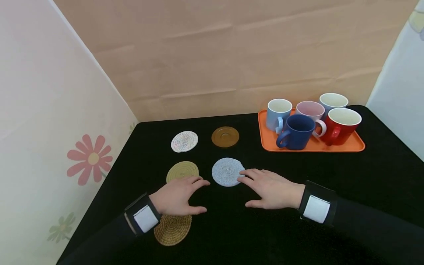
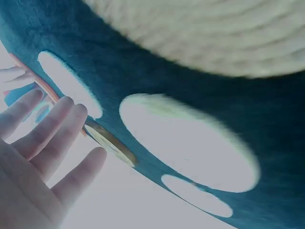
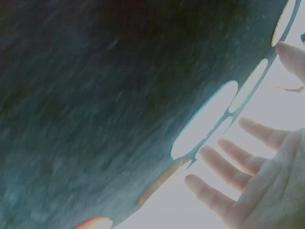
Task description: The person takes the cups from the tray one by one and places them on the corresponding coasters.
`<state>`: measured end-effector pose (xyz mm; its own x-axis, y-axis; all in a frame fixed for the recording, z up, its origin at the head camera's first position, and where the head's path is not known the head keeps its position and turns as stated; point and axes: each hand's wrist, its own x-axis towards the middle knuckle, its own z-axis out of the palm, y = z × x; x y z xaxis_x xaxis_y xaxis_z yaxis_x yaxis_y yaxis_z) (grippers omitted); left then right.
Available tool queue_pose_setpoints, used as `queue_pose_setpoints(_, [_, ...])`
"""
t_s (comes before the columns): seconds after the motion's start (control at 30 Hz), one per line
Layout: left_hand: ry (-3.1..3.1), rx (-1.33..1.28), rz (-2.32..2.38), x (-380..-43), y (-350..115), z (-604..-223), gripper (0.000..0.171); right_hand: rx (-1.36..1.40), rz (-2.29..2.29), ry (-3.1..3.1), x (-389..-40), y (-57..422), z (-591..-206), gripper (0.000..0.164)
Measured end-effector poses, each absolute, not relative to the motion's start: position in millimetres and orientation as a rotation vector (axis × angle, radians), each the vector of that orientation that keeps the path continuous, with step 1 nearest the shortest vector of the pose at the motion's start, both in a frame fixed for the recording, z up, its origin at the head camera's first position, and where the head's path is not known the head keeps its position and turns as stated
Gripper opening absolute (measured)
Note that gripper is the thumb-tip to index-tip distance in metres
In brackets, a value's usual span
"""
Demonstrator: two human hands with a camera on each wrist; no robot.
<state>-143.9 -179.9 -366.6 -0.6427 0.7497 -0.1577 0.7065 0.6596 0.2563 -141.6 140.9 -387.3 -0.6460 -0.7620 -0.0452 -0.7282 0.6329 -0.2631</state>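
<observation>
My left hand (image 1: 179, 195) hovers with spread fingers over the table, partly covering a yellow-green round coaster (image 1: 182, 170) and the edge of a brown woven coaster (image 1: 173, 230). Nothing is in its grasp. My right hand (image 1: 269, 188) is also spread and holds nothing; its fingertips overlap the right edge of a light blue round coaster (image 1: 226, 172) in the head view. In the right wrist view those fingers (image 3: 224, 167) appear apart from the coasters. Farther back lie a white speckled coaster (image 1: 184, 141) and a brown disc-shaped coaster (image 1: 225, 137).
An orange tray (image 1: 265, 141) at the back right carries several mugs: a dark blue mug (image 1: 298, 133), a red mug (image 1: 341, 127), a light blue mug (image 1: 275, 117), a pink mug (image 1: 309, 108) and a pale blue one behind. Draped walls border the black table (image 1: 251, 235).
</observation>
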Motion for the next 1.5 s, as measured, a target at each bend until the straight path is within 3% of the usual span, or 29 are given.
queue_pose_setpoints(0.3, [2.600, 1.357, 0.190, -178.9, -117.5, -365.0, 0.067, -1.165, -0.296, 2.807, -148.5, 172.1, -375.8, 0.070])
queue_pose_setpoints(0.63, [2.601, 1.317, 0.292, -212.6, -49.4, -367.7, 0.059, -1.054, -0.234, 3.001, -160.2, 222.0, -375.6, 0.063])
queue_pose_setpoints(1.03, [2.634, 1.117, 0.745, -248.0, 14.7, -370.8, 0.049, -0.824, -0.235, 3.113, -173.5, 283.1, -386.4, 0.051])
queue_pose_setpoints(1.5, [2.345, 0.667, 1.456, -261.2, 70.7, -384.2, 0.031, -0.748, -0.254, 3.127, -198.6, 301.1, -399.5, 0.031])
